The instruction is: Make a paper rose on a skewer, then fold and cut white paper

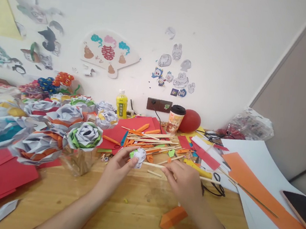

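My left hand (118, 166) is closed in a pinch on a small white paper flower (139, 156) with green bits, held just above the wooden table (117, 208). A thin wooden stick (153, 164) runs from the flower to my right hand (182, 179), whose fingers are pinched on the stick's right part. Both hands hover at the table's middle, in front of a heap of loose sticks (155, 139) and coloured paper strips.
Many paper roses (84, 135) fill the left side, one in a clear vase (78, 161). Red paper (5, 173) lies left; orange (261, 194) and white sheets and a phone (303, 211) right. A yellow bottle (121, 104), a cup (175, 119), a folded orange piece (173, 216) and scissors (217, 186) are nearby.
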`<move>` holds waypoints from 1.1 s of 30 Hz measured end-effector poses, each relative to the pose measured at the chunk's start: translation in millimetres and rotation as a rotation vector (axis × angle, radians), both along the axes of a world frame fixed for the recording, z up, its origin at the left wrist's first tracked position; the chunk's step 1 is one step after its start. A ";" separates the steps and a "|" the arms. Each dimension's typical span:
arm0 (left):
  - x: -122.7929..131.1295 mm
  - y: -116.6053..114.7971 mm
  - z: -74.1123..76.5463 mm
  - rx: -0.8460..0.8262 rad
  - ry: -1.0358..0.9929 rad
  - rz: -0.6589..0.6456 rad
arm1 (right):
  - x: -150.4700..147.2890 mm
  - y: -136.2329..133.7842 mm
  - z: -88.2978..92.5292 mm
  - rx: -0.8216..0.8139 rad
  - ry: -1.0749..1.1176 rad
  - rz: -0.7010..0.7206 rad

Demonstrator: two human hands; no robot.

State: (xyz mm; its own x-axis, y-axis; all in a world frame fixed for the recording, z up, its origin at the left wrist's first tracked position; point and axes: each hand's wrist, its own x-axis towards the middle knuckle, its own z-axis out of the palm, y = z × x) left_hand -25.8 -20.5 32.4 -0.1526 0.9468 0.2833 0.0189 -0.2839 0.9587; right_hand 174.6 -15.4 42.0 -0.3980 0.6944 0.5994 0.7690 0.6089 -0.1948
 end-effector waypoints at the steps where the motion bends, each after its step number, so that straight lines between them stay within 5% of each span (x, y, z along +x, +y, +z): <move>1: 0.0 -0.3 0.5 0.003 0.015 0.006 | -0.3 -0.2 -0.7 0.001 -0.007 0.013; 10: -0.5 -4.7 3.6 0.080 0.160 0.016 | -4.9 3.4 -5.1 -0.227 0.173 0.027; 18: 4.6 -24.8 32.8 0.443 0.242 -0.111 | -3.6 7.3 -2.1 -0.253 0.535 0.340; 25: 35.8 -39.2 63.1 0.500 0.077 -0.406 | -5.9 0.0 -5.8 -0.363 0.719 0.507; 33: 54.8 -45.0 72.9 0.442 0.150 -0.352 | -4.6 2.8 -16.8 -0.450 0.740 0.667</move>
State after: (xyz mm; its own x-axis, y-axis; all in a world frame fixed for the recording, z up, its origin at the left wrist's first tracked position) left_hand 29.0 -65.5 105.3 0.2223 0.7205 0.6569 -0.0227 -0.6698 0.7422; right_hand 170.0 -12.6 25.2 -0.4214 0.6882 0.5906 -0.0883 0.6170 -0.7820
